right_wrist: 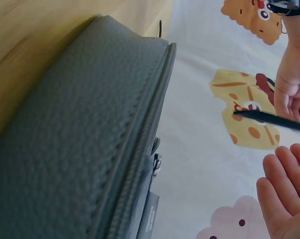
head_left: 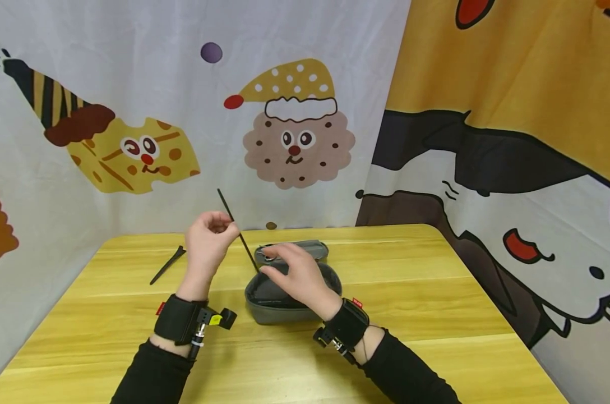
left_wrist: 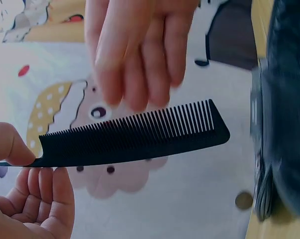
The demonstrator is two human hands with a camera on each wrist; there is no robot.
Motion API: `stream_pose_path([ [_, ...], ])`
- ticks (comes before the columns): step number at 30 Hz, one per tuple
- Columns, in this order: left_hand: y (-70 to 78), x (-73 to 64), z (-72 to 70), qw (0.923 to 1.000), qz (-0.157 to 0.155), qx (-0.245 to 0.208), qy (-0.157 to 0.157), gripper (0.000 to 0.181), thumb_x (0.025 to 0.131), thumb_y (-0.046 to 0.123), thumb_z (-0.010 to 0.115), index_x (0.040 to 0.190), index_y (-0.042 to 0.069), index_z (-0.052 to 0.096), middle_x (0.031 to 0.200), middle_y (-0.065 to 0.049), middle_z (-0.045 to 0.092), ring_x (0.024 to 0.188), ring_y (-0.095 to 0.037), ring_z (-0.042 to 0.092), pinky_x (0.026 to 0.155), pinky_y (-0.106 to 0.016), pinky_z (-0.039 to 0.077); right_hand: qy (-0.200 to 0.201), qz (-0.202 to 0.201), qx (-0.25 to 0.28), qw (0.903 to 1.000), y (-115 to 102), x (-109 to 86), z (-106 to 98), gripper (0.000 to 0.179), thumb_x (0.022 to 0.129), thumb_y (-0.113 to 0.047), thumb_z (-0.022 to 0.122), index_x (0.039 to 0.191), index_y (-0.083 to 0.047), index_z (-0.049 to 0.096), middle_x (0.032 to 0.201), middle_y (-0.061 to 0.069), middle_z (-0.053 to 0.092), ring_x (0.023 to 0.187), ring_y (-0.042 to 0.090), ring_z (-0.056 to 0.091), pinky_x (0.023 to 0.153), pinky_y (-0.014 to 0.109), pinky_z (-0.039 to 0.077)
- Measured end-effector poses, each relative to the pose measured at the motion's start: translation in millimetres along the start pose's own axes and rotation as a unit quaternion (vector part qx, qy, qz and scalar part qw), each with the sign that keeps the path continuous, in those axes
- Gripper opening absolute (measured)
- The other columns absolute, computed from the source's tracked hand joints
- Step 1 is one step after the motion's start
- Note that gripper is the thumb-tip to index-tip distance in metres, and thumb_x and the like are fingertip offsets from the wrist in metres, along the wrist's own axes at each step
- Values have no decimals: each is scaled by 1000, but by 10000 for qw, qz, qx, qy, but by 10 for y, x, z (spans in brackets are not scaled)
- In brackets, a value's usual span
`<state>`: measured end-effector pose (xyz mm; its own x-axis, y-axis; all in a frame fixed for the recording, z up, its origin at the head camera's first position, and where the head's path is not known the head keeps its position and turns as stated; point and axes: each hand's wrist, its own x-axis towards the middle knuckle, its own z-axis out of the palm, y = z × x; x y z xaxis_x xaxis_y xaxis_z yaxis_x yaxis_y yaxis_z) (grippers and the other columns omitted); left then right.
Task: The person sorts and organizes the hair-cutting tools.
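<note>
A black tail comb (left_wrist: 135, 144) is pinched between the thumb and fingers of my left hand (head_left: 211, 241), near where the thin tail meets the teeth. In the head view the comb slants down toward a grey zippered case (head_left: 280, 315), which stands with its lid folded back. My right hand (head_left: 302, 278) hovers over the case with its fingers extended. The left wrist view shows the right fingers (left_wrist: 150, 74) just above the comb's teeth, seemingly holding nothing. The case's pebbled side fills much of the right wrist view; most of its inside is hidden.
A black hair clip (head_left: 167, 265) lies on the wooden table (head_left: 411, 348), left of my left hand. Behind the table's far edge hangs a printed curtain (head_left: 158, 101) with cartoon figures. The open lid (head_left: 315, 248) lies at the case's back.
</note>
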<state>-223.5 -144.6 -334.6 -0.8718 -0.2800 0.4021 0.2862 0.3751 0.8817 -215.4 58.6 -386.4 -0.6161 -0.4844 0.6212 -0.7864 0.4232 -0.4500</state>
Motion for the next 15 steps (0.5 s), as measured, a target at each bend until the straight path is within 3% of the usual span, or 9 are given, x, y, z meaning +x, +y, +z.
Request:
stream_pose_path([
  [8, 71, -128, 155, 9992, 190, -340, -49, 10, 86, 5, 64, 95, 1, 66, 88, -13, 64, 78, -21, 59, 70, -28, 47, 335, 165, -58, 9993, -37, 65, 14, 35, 92, -16, 73, 124, -4, 64, 113, 7, 65, 101, 18, 63, 87, 27, 52],
  [15, 89, -200, 247, 9977, 372, -564, -29, 9, 87, 6, 67, 95, 1, 66, 87, -12, 64, 77, -19, 59, 70, -27, 49, 572, 239, -263, 9977, -54, 97, 10, 24, 91, -13, 74, 113, -6, 68, 99, 4, 66, 87, 14, 64, 76, 23, 54],
])
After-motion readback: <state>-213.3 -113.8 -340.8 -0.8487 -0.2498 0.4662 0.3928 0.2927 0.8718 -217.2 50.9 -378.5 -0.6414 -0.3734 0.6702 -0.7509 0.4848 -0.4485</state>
